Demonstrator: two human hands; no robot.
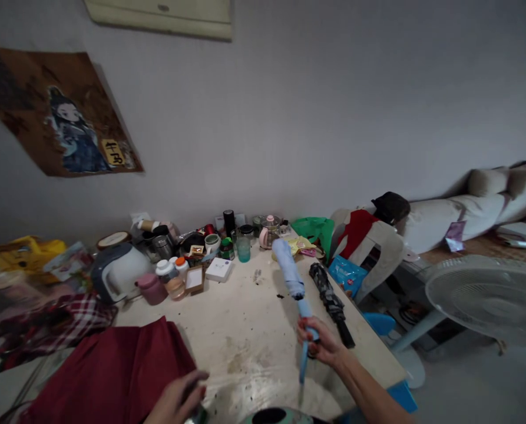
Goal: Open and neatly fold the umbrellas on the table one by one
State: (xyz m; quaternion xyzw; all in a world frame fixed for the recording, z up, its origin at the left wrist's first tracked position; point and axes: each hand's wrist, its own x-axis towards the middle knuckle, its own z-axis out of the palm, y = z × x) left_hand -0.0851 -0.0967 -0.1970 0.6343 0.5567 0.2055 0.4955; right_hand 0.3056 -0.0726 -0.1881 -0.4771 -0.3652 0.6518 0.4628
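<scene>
A folded light blue umbrella [289,268] is held up over the right part of the white table [240,318]. My right hand [318,340] is wrapped round its blue handle, and a strap hangs below. Just right of it, a dark patterned folded umbrella [328,297] lies on the table. My left hand [181,397] is at the bottom, beside the dark red cloth [125,365], with its fingers apart and nothing visible in them. Whether it touches the cloth I cannot tell.
A kettle [123,271], pink jar [152,289], bottles, white box [219,269], teal cup [244,249] and glass pot [270,232] stand along the back. A green bag [313,229] and blue packet [347,275] are at the right, near a chair and a fan [488,300].
</scene>
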